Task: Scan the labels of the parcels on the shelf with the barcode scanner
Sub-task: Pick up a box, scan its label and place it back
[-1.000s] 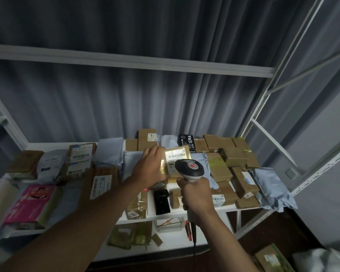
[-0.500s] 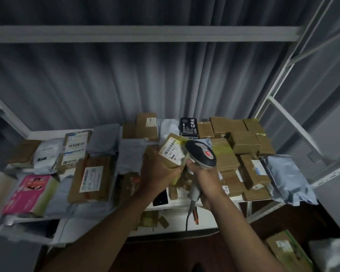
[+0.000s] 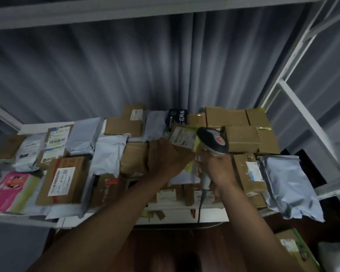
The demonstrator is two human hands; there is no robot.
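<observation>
Head view, reading from nine o'clock across: labelled parcels crowd the shelf (image 3: 106,218), among them a brown box (image 3: 64,179) with a white barcode label. Near centre, the left hand (image 3: 165,160) grips a small tape-wrapped parcel (image 3: 182,139), lifted since a second ago and tipped so its label faces three o'clock. Right beside it, the right hand (image 3: 217,165) is wrapped around the barcode scanner (image 3: 212,140), whose head has swung up close to that label. No beam shows, so this scan looks about to fire, with many parcels probably left.
</observation>
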